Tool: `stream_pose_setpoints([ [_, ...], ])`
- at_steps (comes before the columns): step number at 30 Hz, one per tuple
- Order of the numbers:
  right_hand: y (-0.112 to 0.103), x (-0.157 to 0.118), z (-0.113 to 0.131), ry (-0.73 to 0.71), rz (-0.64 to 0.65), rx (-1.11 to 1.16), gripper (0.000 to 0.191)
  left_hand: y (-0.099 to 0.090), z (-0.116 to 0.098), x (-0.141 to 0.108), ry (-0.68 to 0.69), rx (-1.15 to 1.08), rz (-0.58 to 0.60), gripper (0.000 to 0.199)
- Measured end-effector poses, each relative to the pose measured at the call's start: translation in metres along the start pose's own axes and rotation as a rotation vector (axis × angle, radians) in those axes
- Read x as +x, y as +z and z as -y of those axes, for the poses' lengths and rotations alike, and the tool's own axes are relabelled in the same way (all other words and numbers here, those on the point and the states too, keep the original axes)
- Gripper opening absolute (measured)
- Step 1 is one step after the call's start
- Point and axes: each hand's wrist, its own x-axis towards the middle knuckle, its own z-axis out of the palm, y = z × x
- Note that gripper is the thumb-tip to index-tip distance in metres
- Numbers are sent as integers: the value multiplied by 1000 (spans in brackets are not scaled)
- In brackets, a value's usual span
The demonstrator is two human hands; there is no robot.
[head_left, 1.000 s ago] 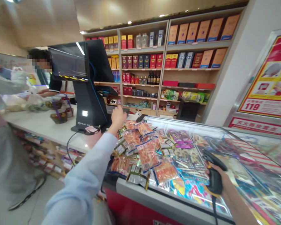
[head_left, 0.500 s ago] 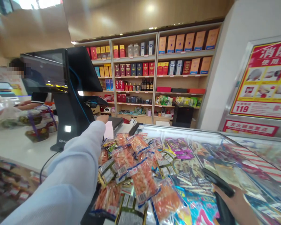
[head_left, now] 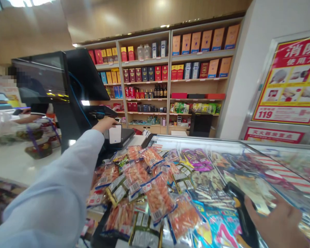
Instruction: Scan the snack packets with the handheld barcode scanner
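Two hands: I'm seeing both working above a glass-topped freezer [head_left: 196, 140].
Left hand [head_left: 104, 125]: I'm watching it grip a white phone [head_left: 115, 134], upright just above a black device [head_left: 125, 135], centre-left of the frame.
Right hand [head_left: 276, 222]: it's touching a black barcode scanner [head_left: 241, 213], lower right of the frame; I can't tell whether it's closed around it.
Beside them: orange snack packets [head_left: 157, 196] are lying heaped on the freezer, lower middle, while a checkout screen [head_left: 38, 79] is standing upper left.
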Motion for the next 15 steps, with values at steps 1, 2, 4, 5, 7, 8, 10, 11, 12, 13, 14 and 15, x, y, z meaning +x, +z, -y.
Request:
stream_pose_setpoints([
  [1, -14, 4, 7, -27, -27, 8, 72, -16, -4, -7, -3, 29, -31, 44],
  [2, -28, 7, 14, -56, -36, 62, 68, -31, -10, -17, 9, 52, -64, 47],
  [4, -54, 7, 30, -133, 15, 263, 62, -56, -25, -47, 42, 89, -153, 49],
  [5, -65, 2, 40, -161, 96, 416, 57, -63, -35, -67, 68, 110, -238, 50],
  [7, -81, -21, 64, -39, 361, 793, 45, -64, -64, -110, 173, 71, -337, 55],
  [8, -87, -37, 78, 60, 528, 980, 42, -57, -82, -132, 226, 26, -345, 57],
  [10, -94, -76, 103, 215, 836, 1335, 51, -32, -124, -174, 338, -138, -254, 56],
  [11, -98, -95, 113, 257, 975, 1448, 65, -16, -146, -192, 381, -238, -184, 54],
  [12, -101, -112, 118, 277, 1118, 1539, 79, 0, -170, -209, 424, -327, -124, 53],
  [13, -106, -127, 120, 350, 1201, 1627, 86, 17, -193, -222, 468, -402, -70, 51],
  [14, -111, -139, 118, 436, 1320, 1715, 93, 32, -214, -233, 514, -457, 13, 48],
  [15, -117, -148, 112, 522, 1419, 1753, 99, 46, -235, -241, 545, -507, 63, 45],
])
